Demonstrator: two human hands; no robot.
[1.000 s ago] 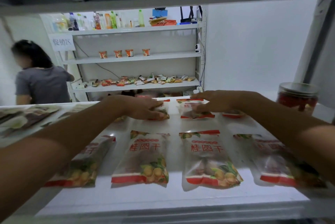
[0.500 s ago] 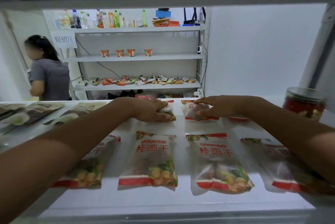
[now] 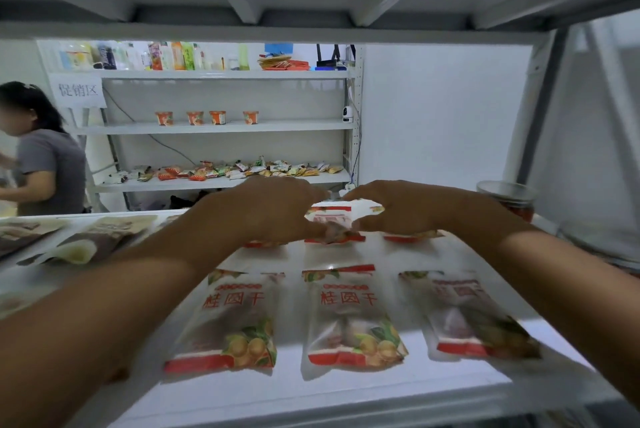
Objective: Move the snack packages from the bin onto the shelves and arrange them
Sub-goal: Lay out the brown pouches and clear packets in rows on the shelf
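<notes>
The left grip (image 3: pixel 277 211) and right grip (image 3: pixel 398 209) meet at the far row of the shelf (image 3: pixel 346 389), one on each side of the middle far packet (image 3: pixel 330 220). The right grip is wide, thumb and forefinger spread along that packet's right edge. The left grip's curved fingers (image 3: pixel 320 194) reach its left edge, thumb at its near corner; blur hides whether it pinches or only touches.

Half a second ago each grip lay flat on its own packet, the left on the far left one, the right on the middle one. Now they have closed toward each other.

The far left packet (image 3: pixel 259 244) shows only a red strip under the left grip. The far right packet (image 3: pixel 408 237) peeks out under the right wrist. Nearer lie three longan packets: left (image 3: pixel 228 320), middle (image 3: pixel 349 317), right (image 3: pixel 464 317). The left forearm now covers the fourth, seen earlier.

A jar (image 3: pixel 505 199) stands far right. Brown packets (image 3: pixel 104 233) lie far left. Beyond, a person (image 3: pixel 48 171) stands by another rack (image 3: pixel 221 128).
</notes>
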